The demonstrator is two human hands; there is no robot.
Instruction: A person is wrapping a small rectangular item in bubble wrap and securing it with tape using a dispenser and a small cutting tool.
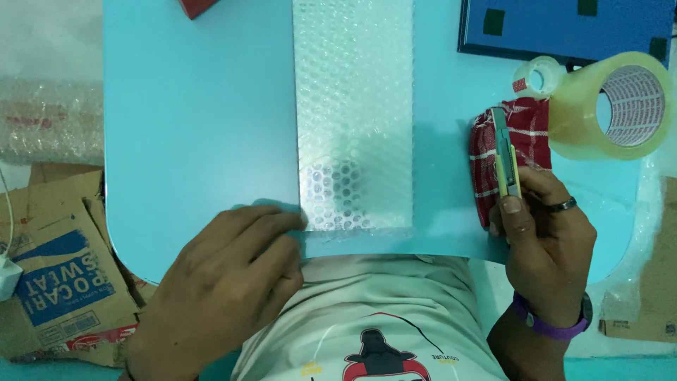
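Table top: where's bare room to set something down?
Widest free patch: the table left of the bubble wrap strip, above the left hand. A narrower gap lies between strip and red cloth. Right side is crowded: tape rolls, blue board, right hand holding the cutter.

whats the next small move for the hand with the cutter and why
Probably bring the right hand and its utility knife left to the bubble wrap strip. The left hand already pins the strip's near corner at the table edge, while the knife sits off to the side over the red checked cloth, away from the wrap.
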